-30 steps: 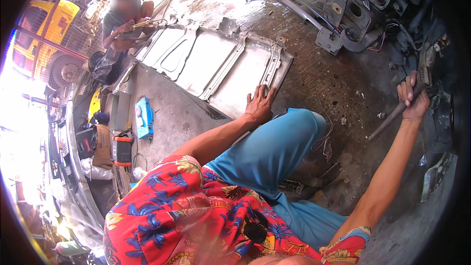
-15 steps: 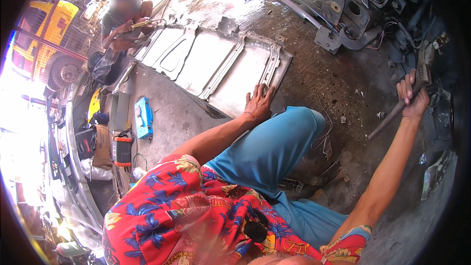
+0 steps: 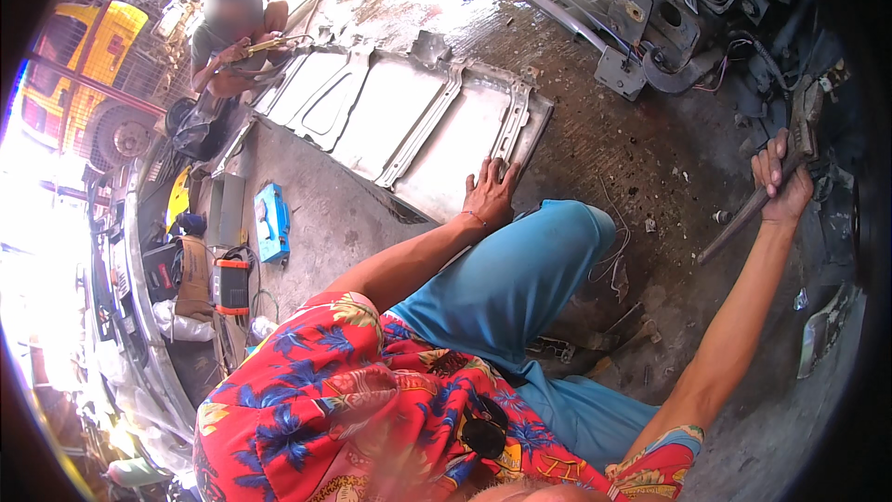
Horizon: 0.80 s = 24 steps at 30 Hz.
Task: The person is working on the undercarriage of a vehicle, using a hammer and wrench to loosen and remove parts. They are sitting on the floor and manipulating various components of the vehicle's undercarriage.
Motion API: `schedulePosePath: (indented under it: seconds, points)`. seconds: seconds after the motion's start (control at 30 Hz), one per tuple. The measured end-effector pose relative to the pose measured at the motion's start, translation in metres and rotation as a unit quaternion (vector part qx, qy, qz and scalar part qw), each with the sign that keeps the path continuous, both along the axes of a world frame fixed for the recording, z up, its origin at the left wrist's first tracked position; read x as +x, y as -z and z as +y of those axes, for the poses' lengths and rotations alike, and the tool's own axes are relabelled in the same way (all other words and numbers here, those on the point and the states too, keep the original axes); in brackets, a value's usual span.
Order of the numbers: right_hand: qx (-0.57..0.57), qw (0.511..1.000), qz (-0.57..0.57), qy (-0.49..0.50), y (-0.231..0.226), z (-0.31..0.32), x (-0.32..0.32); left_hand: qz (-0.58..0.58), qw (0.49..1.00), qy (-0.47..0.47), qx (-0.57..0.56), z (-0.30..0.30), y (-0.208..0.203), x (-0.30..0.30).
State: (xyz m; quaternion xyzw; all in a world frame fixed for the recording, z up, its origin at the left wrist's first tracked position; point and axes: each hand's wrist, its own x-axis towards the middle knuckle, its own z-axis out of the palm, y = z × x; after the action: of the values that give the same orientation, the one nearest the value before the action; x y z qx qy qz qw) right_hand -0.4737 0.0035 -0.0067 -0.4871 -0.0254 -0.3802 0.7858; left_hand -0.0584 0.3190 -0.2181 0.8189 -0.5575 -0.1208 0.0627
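Observation:
My left hand (image 3: 491,195) lies on the near right corner of a large metal vehicle panel (image 3: 358,153), its fingers stretched out and holding nothing. The panel lies flat on the floor, with a pale sheet and raised metal ribs across it. Out to the right, my right hand (image 3: 783,180) is closed round the handle of a hammer (image 3: 739,228). The hammer's dark head end is raised beyond my fist, close to the car parts at the right rim, while the handle's tip points down toward my knee.
A co-worker (image 3: 228,46) crouches at the panel's far left end, holding a torch-like tool. On the left lie a blue case (image 3: 272,223) and a black-and-orange box (image 3: 230,286). Dismantled vehicle parts (image 3: 669,14) with loose wires stand at the upper right.

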Motion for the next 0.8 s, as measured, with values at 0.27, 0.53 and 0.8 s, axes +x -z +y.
schedulePosePath:
  seconds: [0.27,0.53,0.8]
  points:
    - [0.001,1.0,0.006,0.011,0.0002,-0.0007,-0.0007,0.006,1.0,-0.01,0.007,-0.001,0.0026,0.0003]
    - [0.0,1.0,0.004,0.012,-0.0004,0.0005,0.0003,0.013,1.0,-0.013,0.002,-0.0014,0.0046,0.0002]
    - [0.002,1.0,0.009,0.017,0.0004,0.0002,-0.0001,0.012,1.0,-0.014,0.005,-0.0019,0.0064,0.0007]
